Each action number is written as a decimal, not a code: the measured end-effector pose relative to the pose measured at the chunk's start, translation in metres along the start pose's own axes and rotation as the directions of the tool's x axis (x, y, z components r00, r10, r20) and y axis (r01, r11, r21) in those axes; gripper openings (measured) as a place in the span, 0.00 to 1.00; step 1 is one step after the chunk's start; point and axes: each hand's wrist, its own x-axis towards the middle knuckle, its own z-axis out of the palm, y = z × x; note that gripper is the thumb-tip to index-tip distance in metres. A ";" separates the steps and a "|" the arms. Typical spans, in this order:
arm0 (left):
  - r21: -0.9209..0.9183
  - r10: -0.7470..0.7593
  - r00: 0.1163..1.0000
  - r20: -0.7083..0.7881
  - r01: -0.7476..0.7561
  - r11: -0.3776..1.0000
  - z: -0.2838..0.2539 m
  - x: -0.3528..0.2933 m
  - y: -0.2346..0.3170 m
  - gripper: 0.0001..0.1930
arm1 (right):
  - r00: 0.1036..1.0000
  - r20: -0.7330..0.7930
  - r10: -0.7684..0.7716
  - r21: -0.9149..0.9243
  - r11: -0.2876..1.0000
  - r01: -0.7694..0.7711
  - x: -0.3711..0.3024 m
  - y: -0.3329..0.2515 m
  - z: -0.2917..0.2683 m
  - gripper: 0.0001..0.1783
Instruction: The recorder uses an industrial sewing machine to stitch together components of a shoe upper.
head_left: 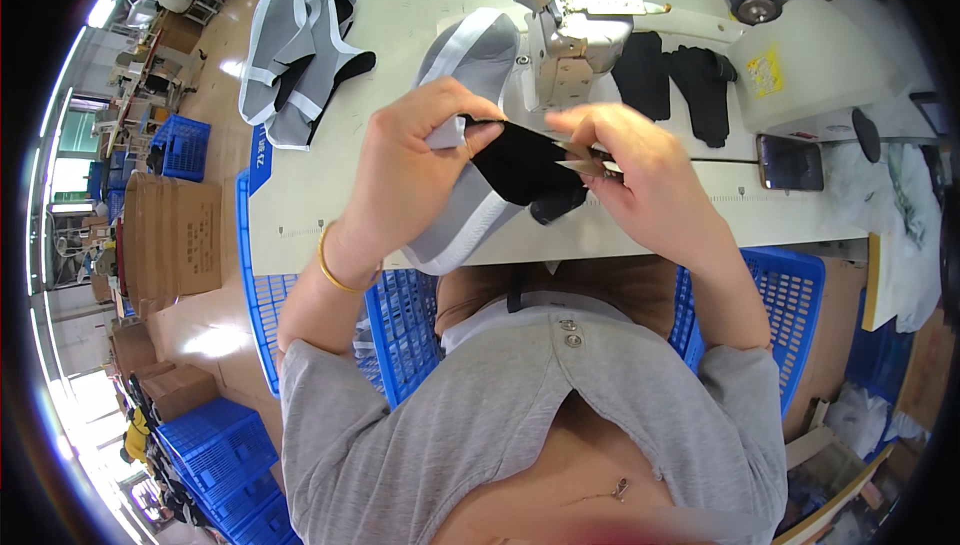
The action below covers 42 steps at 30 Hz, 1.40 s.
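My left hand pinches the upper edge of a black fabric piece between thumb and fingers. A small white fabric end sticks out beside that thumb. The black piece is part of, or lies against, a grey fabric piece with white bands that hangs over the table's near edge. In my right hand is a pair of thread snips, its pointed blades at the right side of the black fabric. Just beyond both hands stands the sewing machine's head.
On the white table, grey-and-black garment pieces lie at the far left. Folded black pieces and a phone lie on the right. Blue baskets stand below the near edge, and a cardboard box is on the floor at left.
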 end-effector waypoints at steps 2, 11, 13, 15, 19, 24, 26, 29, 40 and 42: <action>0.020 -0.051 0.995 0.091 0.050 0.999 -0.012 0.020 0.005 0.06 | 0.979 0.089 0.186 0.187 0.962 -0.200 -0.001 -0.003 -0.003 0.09; -0.098 -0.486 0.752 0.446 0.580 0.808 -0.026 0.104 0.019 0.20 | 0.771 0.112 0.627 0.875 0.305 -0.375 -0.007 -0.001 0.042 0.08; -0.013 -0.503 0.703 0.503 0.588 0.809 -0.032 0.118 0.004 0.23 | 0.795 0.089 0.600 0.929 0.238 -0.284 -0.005 -0.002 0.045 0.08; 0.075 -0.523 0.645 0.557 0.589 0.805 -0.036 0.114 -0.014 0.27 | 0.778 0.100 0.621 0.967 0.124 -0.223 0.000 -0.002 0.045 0.04; -0.467 0.079 0.664 0.743 0.430 0.773 -0.052 0.110 -0.040 0.34 | 0.771 0.097 0.630 0.982 0.068 -0.179 0.007 -0.003 0.039 0.03; -0.649 0.346 0.629 0.696 0.346 0.677 -0.042 0.122 -0.067 0.36 | 0.777 0.086 0.624 0.990 0.032 -0.135 0.010 -0.001 0.037 0.04; -0.573 0.192 0.612 0.767 0.519 0.634 -0.041 0.125 -0.064 0.36 | 0.775 0.085 0.626 0.991 0.027 -0.131 0.011 0.000 0.037 0.04; -0.438 -0.035 0.524 0.851 0.744 0.505 -0.040 0.127 -0.059 0.36 | 0.763 0.091 0.640 0.992 0.012 -0.129 0.011 -0.001 0.038 0.04; -0.183 0.333 0.361 0.871 -0.390 0.902 -0.032 0.134 -0.032 0.35 | 0.767 0.098 0.634 0.993 -0.014 -0.116 0.011 -0.002 0.040 0.03; -0.137 0.166 0.013 0.986 -0.506 0.852 -0.021 0.165 0.003 0.29 | 0.760 0.097 0.643 0.991 0.005 -0.131 0.010 0.000 0.039 0.04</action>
